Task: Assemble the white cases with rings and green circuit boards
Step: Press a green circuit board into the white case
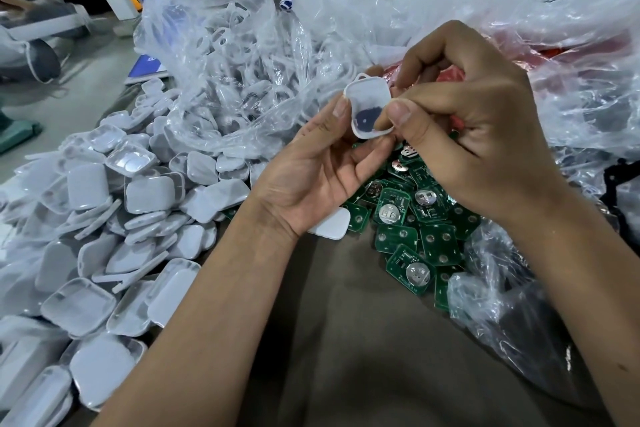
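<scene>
White case (369, 107), open side facing me, sits pinched between both my hands above the pile of green circuit boards (412, 218). My left hand (311, 170) is palm up under it, thumb curled against the case's left edge and fingers cupped beneath its lower edge. My right hand (474, 135) comes over from the right, thumb pressed on the case's right rim and the curled fingers behind its top corner. I can see a dark round part lying inside the case, low in the hollow, and a small white loop (364, 77) standing up at its top edge; whether that loop is a separate ring or part of the shell I cannot tell.

To my left a big heap of white case halves (114, 229) spreads over the grey-brown cloth (346, 322) that covers the work surface, some hollow side up, some flat side up. One more white half (332, 225) lies just under my left wrist, touching the boards. Behind the heap stands an open clear plastic bag (221, 55) full of white rings. More crumpled clear plastic (519, 10) rises at the right, with something red showing through it
</scene>
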`<action>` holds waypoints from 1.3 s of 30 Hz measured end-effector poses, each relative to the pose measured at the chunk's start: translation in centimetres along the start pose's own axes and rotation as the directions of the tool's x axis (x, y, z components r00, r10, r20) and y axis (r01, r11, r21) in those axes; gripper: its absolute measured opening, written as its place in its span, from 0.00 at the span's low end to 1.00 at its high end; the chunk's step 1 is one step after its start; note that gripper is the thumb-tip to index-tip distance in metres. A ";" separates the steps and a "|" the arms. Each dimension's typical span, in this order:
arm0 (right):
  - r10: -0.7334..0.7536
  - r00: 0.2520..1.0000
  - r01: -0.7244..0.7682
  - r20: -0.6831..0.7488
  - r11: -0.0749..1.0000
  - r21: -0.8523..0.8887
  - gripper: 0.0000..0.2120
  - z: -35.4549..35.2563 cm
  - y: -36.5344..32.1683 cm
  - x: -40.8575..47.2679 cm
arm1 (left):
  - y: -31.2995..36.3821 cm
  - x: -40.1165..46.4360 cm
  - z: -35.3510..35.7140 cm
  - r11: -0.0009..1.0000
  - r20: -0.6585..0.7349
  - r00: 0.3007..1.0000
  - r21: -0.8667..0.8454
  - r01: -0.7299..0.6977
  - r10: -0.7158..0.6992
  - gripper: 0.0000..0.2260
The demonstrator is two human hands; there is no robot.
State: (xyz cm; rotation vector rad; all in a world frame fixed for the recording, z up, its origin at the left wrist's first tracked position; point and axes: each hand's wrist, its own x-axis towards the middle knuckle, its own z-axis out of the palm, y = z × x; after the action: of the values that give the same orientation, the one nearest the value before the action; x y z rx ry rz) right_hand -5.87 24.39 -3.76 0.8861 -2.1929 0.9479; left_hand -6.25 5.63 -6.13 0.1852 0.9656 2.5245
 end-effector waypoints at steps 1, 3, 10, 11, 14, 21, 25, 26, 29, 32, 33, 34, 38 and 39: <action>0.006 1.000 -0.006 0.000 1.000 0.003 0.15 0.0 0.0 0.0 | 0.0 0.0 0.0 1.000 0.004 1.000 -0.003 -0.001 0.001 0.18; 0.023 1.000 -0.023 -0.002 0.999 0.034 0.14 0.0 0.0 0.0 | 0.0 -0.1 0.0 1.000 0.026 1.000 -0.011 -0.001 0.001 0.17; 0.074 0.996 -0.074 -0.045 0.997 0.001 0.13 0.1 0.4 -0.2 | 0.2 -0.1 0.2 1.000 0.065 0.998 -0.023 -0.003 0.005 0.18; 0.069 0.997 -0.069 -0.038 0.998 -0.013 0.13 0.1 0.4 -0.2 | 0.2 -0.1 0.1 1.000 0.059 0.998 -0.026 -0.006 0.007 0.18; 0.042 0.999 -0.044 -0.028 0.998 -0.052 0.13 0.3 0.5 -0.2 | 0.2 -0.1 0.1 0.999 0.038 0.999 -0.034 -0.009 0.010 0.17; -0.023 0.999 0.021 -0.022 0.995 -0.096 0.11 0.1 0.4 -0.1 | 0.2 -0.2 0.2 0.995 0.026 0.999 -0.093 -0.024 0.026 0.15; -0.030 1.000 0.030 0.002 0.995 -0.099 0.11 0.2 0.3 0.0 | 0.2 -0.1 0.2 0.996 -0.015 1.000 -0.090 -0.027 0.026 0.20; -0.034 0.999 0.034 -0.002 0.994 -0.106 0.11 0.2 0.3 0.0 | 0.2 -0.1 0.1 0.995 -0.013 1.000 -0.096 -0.025 0.024 0.20; -0.034 0.999 0.033 -0.013 0.992 -0.118 0.11 0.3 0.4 0.0 | 0.2 -0.1 0.0 0.994 -0.001 1.000 -0.111 -0.025 0.025 0.19; -0.015 1.000 0.015 0.002 0.995 -0.102 0.12 0.5 0.3 0.0 | 0.2 -0.2 0.1 0.995 0.035 0.999 -0.097 -0.038 0.042 0.17; -0.012 1.000 0.013 0.008 0.996 -0.092 0.12 0.5 0.3 -0.1 | 0.2 -0.2 0.2 0.995 0.039 0.998 -0.095 -0.037 0.041 0.17; -0.015 1.000 0.016 0.013 0.996 -0.087 0.12 0.5 0.2 0.0 | 0.2 -0.2 0.3 0.995 0.034 0.999 -0.098 -0.037 0.041 0.16; -0.039 0.998 0.044 0.042 0.994 -0.103 0.11 0.3 -0.1 0.1 | 0.2 -0.1 0.3 0.994 -0.005 0.999 -0.103 -0.040 0.039 0.16; -0.043 0.998 0.049 0.049 0.993 -0.108 0.10 0.3 -0.2 0.1 | 0.1 -0.1 0.3 0.995 -0.010 0.999 -0.097 -0.039 0.038 0.18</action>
State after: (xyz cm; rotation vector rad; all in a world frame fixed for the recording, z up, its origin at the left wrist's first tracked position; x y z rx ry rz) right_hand -5.88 24.05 -3.81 0.9113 -2.2304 0.7852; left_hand -6.16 5.67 -5.86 0.1657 0.8477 2.6021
